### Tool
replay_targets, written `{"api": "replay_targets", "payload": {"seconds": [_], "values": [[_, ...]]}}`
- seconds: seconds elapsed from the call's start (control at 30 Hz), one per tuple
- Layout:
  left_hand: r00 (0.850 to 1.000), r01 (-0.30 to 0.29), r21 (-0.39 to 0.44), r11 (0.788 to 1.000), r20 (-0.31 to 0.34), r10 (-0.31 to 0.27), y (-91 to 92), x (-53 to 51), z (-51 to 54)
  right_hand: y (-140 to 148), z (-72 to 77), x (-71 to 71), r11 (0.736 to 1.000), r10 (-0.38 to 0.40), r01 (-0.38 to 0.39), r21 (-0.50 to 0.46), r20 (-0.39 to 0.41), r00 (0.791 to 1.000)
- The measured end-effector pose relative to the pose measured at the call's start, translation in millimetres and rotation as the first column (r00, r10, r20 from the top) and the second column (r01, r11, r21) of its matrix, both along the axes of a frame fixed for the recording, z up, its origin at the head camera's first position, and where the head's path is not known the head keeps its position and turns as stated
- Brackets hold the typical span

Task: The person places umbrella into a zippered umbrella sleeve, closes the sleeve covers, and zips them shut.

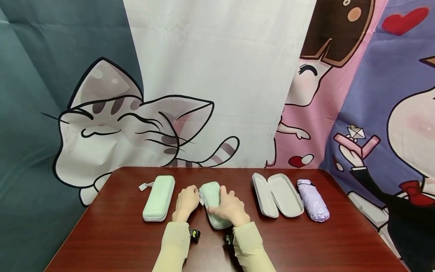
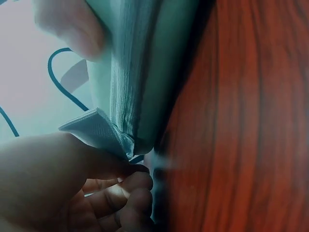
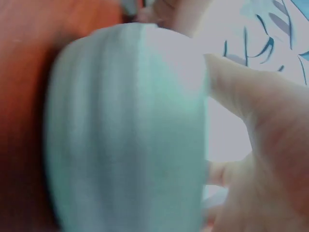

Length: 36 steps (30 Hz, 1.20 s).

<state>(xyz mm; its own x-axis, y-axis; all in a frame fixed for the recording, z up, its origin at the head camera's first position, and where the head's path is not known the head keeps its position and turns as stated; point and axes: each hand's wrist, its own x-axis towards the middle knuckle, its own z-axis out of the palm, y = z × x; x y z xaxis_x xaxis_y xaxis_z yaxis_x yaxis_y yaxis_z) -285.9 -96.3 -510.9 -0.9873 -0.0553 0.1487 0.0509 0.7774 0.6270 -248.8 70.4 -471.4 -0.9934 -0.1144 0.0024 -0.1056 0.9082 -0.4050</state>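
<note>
The left hand (image 1: 187, 202) has its fingers curled, thumb and forefinger drawn together at the far end of the middle pale green case (image 1: 209, 192). In the left wrist view they seem to pinch the zip pull, though the fingertips mostly hide it, just below a fabric tab (image 2: 96, 128). The right hand (image 1: 231, 207) grips the same case, its thumb across the top and its fingers, somewhat spread, bent over the far side. The case lies on the table (image 1: 217, 255) between the two hands, its zip (image 2: 126, 77) facing the left one.

The step in hand looks to be working the zip, the right hand steadying while the left takes hold at its end. Whether the zip is fully done up cannot be told. The next move would call for a firm pinch and a pull along the seam, with the tab kept out of the way and the right fingers not pressing on the zip's path.

To the left of the left hand lies a closed pale green case (image 1: 159, 198), its tab toward the outer side. To the right of the right hand lies an open case (image 1: 285, 194), its pale lining showing, and just beyond it a folded lilac umbrella (image 1: 313, 201).
</note>
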Motion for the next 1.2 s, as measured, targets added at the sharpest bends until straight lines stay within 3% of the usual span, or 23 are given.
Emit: {"api": "replay_targets", "payload": {"seconds": [0.37,0.7,0.83,1.03,1.2], "values": [[0.999,0.035,-0.005,0.999,0.006,-0.035,0.8,6.5,1.1,-5,-8.0,-0.4,0.997,-0.076,0.074,-0.039,-0.048,0.996],[0.998,0.051,-0.007,0.999,-0.039,-0.051,5.4,2.7,1.4,-11,-11.8,-2.1,0.995,-0.094,0.091,-0.046,-0.085,0.992],[0.998,0.058,0.032,0.998,0.007,-0.058,4.1,1.7,3.7,-15,-10.2,-1.1,0.994,-0.102,0.097,-0.047,-0.107,0.989],[0.990,0.116,0.032,0.993,0.082,-0.119,9.0,1.4,2.6,-19,-12.2,0.3,0.987,-0.150,0.141,-0.078,-0.124,0.981],[0.986,0.139,0.083,0.987,0.082,-0.146,9.7,5.0,2.4,-19,-16.1,-2.7,0.983,-0.170,0.158,-0.096,-0.134,0.976]]}}
